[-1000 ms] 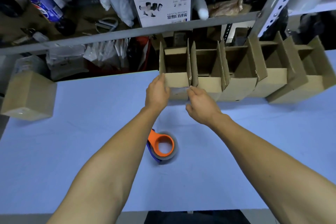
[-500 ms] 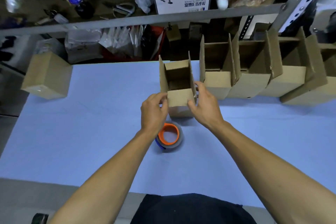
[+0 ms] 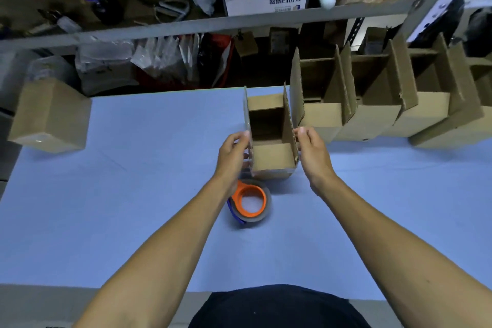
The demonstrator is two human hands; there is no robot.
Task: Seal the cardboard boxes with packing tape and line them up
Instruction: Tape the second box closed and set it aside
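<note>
step: closing the top flaps of the open box (image 3: 271,159) so it can be taped. judged from hand placement, not seen done.
box pos: stands upright on the blue worktop (image 3: 106,208), pulled out toward the person, just in front of the row of open boxes (image 3: 372,112) at the back right. all top flaps still up.
left hand (image 3: 232,155): grip is on the box's left long flap, thumb and fingers pinching its near edge.
right hand (image 3: 312,152): fingertips curled at the near edge of the right long flap; looks like a light pinch, contact partly hidden by the flap.
tape: packing tape (image 3: 250,203) w/ orange core lies flat on the worktop, just in front of the box, partly under the left wrist. nobody holds it.
done pile: one sealed box (image 3: 50,118) sits far left at the worktop edge, well apart from the rest.
how to do well: fold short flaps in first, then bring both long flaps down together so edges meet at the centre w/o overlap or gap.
hold: keep one hand pressing the seam flat while the other goes for the tape; it's close, short reach.
risk: box is light and narrow, likely tips or slides if pushed from one side only. push down, not sideways.
progress: early-ish; most boxes in the row still open.
</note>
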